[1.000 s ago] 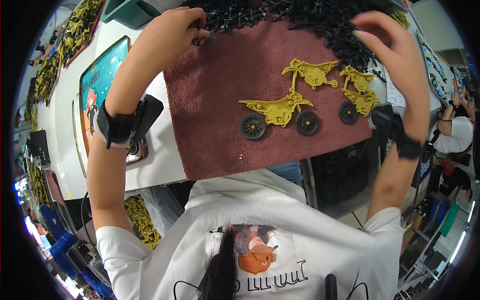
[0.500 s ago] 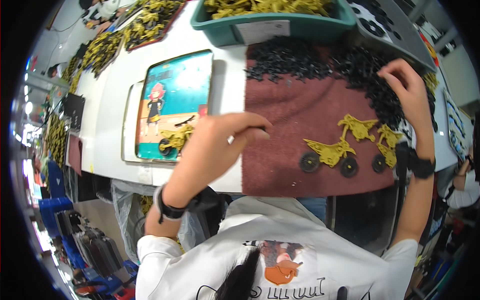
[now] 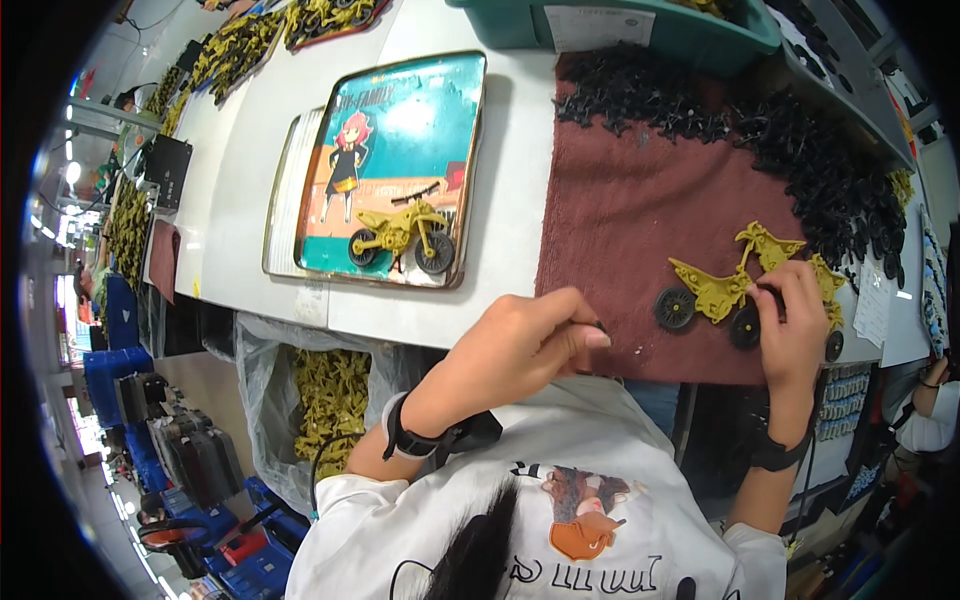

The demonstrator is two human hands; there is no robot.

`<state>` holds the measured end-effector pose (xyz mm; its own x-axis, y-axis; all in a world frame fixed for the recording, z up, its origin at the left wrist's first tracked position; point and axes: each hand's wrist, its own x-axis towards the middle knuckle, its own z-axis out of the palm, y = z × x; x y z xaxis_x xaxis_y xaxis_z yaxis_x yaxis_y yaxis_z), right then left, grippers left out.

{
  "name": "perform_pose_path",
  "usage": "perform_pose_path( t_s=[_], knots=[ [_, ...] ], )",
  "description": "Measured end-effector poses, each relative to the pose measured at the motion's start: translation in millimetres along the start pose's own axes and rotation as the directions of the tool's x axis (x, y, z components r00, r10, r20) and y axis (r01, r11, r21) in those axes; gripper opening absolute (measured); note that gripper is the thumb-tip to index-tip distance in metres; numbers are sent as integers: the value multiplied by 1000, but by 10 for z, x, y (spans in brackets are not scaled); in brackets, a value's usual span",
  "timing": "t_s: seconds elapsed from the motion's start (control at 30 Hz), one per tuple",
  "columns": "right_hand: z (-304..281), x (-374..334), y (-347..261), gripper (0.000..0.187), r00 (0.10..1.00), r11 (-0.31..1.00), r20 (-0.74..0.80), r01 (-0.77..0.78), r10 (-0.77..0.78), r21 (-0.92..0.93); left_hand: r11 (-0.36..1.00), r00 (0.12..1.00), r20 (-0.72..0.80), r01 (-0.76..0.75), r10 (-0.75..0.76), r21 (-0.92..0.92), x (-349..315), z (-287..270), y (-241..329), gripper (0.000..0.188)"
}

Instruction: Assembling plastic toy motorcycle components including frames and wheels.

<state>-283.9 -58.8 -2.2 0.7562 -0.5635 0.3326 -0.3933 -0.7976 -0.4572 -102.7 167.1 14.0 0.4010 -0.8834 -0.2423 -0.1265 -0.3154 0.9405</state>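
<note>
My left hand [image 3: 530,350] is closed in a pinch near the front edge of the maroon cloth [image 3: 630,210]. A small black piece [image 3: 600,326] peeks out at its fingertips; most of it is hidden. My right hand [image 3: 795,325] is also pinched shut, its fingertips at a yellow toy motorcycle body [image 3: 712,290] with black wheels [image 3: 675,308]. What those fingers hold is hidden. Behind lies another yellow body [image 3: 768,243], and a further yellow part [image 3: 830,283] sits partly behind my right hand. A yellow toy motorcycle [image 3: 400,232] with black wheels and handlebar lies on the picture tray [image 3: 410,120].
Small black parts are heaped along the cloth's back [image 3: 640,95] and right side [image 3: 830,175]. A green bin [image 3: 510,25] and a grey bin [image 3: 840,90] stand behind them. Below the table's left part hangs a plastic bag [image 3: 262,400] of yellow parts.
My right hand has come from the black heap down to the yellow motorcycle body. My left hand has moved right and nearer, uncovering the motorcycle on the tray. The view has shifted.
</note>
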Motion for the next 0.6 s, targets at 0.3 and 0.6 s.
perform_pose_path(
  t_s=[0.3, 0.6],
  knots=[
    [451, -113, -430, 11, 999, 979, 2, 47, -48, 196, 992, 977, -197, -65, 87, 112, -9, 126, -237, 11],
    [72, -79, -243, 19, 982, 912, 161, -156, 101, 379, 754, 906, -184, -189, 381, 629, 56, 356, -261, 19]
  ],
)
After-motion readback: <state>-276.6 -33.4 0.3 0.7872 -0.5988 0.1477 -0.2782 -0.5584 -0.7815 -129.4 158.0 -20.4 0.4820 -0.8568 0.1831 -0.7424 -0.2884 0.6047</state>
